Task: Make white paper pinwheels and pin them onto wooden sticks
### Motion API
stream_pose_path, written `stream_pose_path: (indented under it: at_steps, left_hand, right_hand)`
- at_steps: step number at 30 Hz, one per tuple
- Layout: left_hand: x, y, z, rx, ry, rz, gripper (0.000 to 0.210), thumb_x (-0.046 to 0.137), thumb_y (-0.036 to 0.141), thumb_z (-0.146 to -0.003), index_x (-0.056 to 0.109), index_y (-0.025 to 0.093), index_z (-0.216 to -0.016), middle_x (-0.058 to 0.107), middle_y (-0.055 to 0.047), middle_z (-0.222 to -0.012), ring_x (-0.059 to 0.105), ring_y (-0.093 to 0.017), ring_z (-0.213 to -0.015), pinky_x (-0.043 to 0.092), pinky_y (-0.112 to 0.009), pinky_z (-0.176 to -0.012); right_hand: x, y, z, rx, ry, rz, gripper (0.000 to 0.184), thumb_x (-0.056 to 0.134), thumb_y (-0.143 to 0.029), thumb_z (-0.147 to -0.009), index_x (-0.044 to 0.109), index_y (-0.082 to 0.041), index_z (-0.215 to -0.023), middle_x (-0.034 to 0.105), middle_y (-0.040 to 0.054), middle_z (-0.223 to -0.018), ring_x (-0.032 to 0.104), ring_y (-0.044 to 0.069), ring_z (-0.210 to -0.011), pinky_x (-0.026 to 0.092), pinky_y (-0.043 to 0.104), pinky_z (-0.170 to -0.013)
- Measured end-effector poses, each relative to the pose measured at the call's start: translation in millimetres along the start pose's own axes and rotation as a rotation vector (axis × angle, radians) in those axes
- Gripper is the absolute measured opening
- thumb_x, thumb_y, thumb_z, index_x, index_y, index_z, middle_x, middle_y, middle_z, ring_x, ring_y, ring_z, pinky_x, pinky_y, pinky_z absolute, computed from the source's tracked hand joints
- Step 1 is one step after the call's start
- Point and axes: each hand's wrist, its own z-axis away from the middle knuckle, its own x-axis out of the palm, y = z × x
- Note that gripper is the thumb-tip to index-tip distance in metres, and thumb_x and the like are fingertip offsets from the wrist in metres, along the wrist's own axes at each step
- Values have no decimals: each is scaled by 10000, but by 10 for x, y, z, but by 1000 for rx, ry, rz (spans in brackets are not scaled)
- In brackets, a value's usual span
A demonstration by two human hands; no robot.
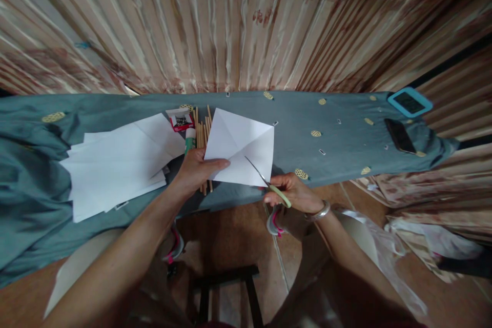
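A white square of paper (240, 133) with crossing diagonal creases is held up over the table's near edge. My left hand (198, 166) grips its lower left side, thumb lying on top and the other fingers beneath. My right hand (294, 192) is closed on the handles of a pair of scissors (280, 195) with pale green grips. At the paper's lower right corner, one blade lies over the sheet and points toward its middle; the other blade is hidden. Wooden sticks (200, 136) lie partly under the paper's left side.
Left of the sticks are a green glue stick (190, 139), a small red box (181, 120) and a stack of white paper (119, 164). On the right end of the grey-green cloth (292, 138) lie a blue-framed device (410, 102) and a black phone (400, 136). A curtain (230, 25) hangs behind.
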Motion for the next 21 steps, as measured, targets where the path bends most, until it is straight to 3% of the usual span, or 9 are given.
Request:
stream_pose_path:
  at_steps: [6, 11, 13, 16, 21]
  left_hand:
    - [-29, 18, -21, 17, 27, -1, 319, 835, 260, -440, 712, 120, -699, 685, -6, -613, 573, -139, -510, 445, -238, -497]
    - [-101, 98, -57, 51, 89, 75, 379, 860, 267, -413, 718, 127, -735, 717, -17, -679, 611, -149, -563, 494, -260, -563]
    - [-121, 118, -64, 61, 106, 85, 386, 863, 270, -411, 718, 130, -741, 723, -22, -697, 617, -151, -577, 497, -266, -578]
    - [-127, 117, -59, 50, 99, 63, 378, 857, 271, -408, 713, 124, -726, 713, -22, -674, 605, -148, -560, 485, -263, -559]
    - [-42, 62, 7, -34, -51, -51, 325, 820, 272, -460, 708, 121, -725, 686, -10, -633, 583, -143, -536, 445, -241, -521]
  right_hand:
    - [-51, 8, 18, -43, -107, 135, 459, 781, -483, -674, 692, -127, -950, 573, -40, -644, 491, 69, -575, 418, 200, -537]
    - [-234, -33, 118, -34, -161, 169, 509, 740, -517, -723, 653, -129, -1040, 608, -8, -723, 532, 96, -627, 435, 233, -587]
    - [-337, -60, 174, -53, -91, 112, 575, 744, -564, -695, 653, -123, -1053, 635, 19, -751, 560, 117, -648, 451, 252, -606]
    - [-457, -84, 219, -166, 154, 27, 637, 739, -620, -661, 672, -116, -1044, 679, 68, -780, 582, 148, -662, 478, 287, -651]
    - [-501, -89, 83, -310, 484, -31, 559, 721, -600, -696, 654, -191, -1070, 706, 57, -895, 610, 159, -755, 493, 298, -743]
